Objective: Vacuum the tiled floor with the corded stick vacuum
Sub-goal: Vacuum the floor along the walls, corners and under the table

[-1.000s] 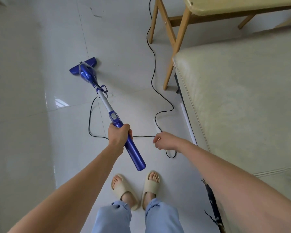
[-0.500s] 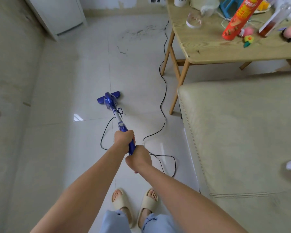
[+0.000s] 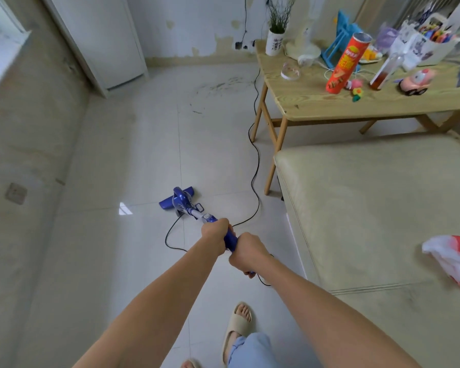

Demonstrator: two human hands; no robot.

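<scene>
Stick vacuum (image 3: 189, 205) | long axis slants away, head up-left on floor (image 3: 117, 155) | both hands, left (image 3: 215, 234), right (image 3: 246, 251), grip handle

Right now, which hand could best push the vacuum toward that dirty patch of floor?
Probably the left hand. It grips the vacuum handle lower down, nearer the head, so it steers. The right hand holds the handle's top end. The dirty patch lies ahead.

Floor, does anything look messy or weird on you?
Yes. Dark scuff marks smear the tiled floor near the table, and the black cord snakes loose across it, looping beside the vacuum near the feet.
</scene>
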